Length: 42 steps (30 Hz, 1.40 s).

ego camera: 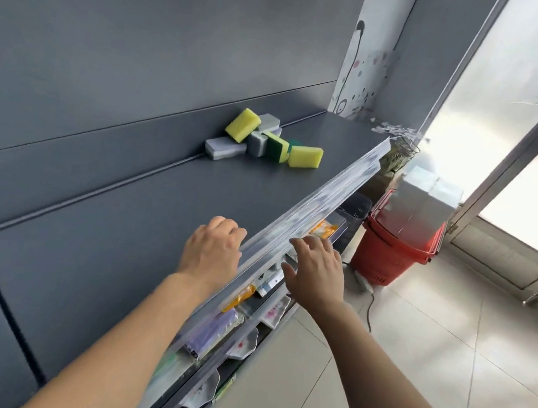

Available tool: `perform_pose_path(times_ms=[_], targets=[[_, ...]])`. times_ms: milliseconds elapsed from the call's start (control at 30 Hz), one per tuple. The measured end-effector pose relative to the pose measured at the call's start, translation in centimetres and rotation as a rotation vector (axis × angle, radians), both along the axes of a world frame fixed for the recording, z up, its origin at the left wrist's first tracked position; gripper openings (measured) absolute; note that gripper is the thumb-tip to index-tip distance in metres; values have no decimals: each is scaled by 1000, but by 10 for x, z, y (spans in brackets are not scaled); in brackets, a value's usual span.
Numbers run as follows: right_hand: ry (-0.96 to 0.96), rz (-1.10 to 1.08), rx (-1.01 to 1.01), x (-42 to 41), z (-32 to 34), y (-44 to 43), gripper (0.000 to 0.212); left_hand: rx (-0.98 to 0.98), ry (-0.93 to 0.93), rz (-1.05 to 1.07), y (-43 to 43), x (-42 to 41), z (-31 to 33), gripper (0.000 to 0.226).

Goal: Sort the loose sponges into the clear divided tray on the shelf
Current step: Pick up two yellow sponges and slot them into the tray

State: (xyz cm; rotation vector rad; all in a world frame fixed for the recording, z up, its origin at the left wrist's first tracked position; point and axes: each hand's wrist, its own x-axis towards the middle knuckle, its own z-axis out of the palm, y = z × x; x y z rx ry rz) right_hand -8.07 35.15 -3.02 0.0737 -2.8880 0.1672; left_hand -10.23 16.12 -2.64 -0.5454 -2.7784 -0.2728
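Note:
Several loose sponges lie in a heap at the back of the dark grey shelf point(142, 207): a yellow one point(242, 124), another yellow one point(305, 157), a green-backed one point(277, 147) and grey ones point(224, 149). A long clear plastic tray point(324, 194), seen edge-on and blurred, runs along the shelf's front edge. My left hand point(212, 251) sits on its shelf side with fingers curled at its top edge. My right hand point(315, 269) is on its outer side, fingers straight and spread, fingertips touching it. Both hands are far short of the sponges.
Lower shelves point(246, 308) under the clear piece hold packaged goods and small dishes. Red shopping baskets point(388, 255) with a white box point(423, 204) on top stand on the tiled floor to the right, beside a glass door. A grey back panel rises behind the shelf.

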Motion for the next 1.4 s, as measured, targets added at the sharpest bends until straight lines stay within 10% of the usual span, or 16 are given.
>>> perform_pose_path(times_ms=[967, 1400], targets=[[-53, 273, -12, -369, -7, 107, 74, -14, -153, 240, 133, -343, -9, 69], [12, 310, -18, -418, -8, 96, 36, 174, -138, 460, 127, -351, -9, 27]])
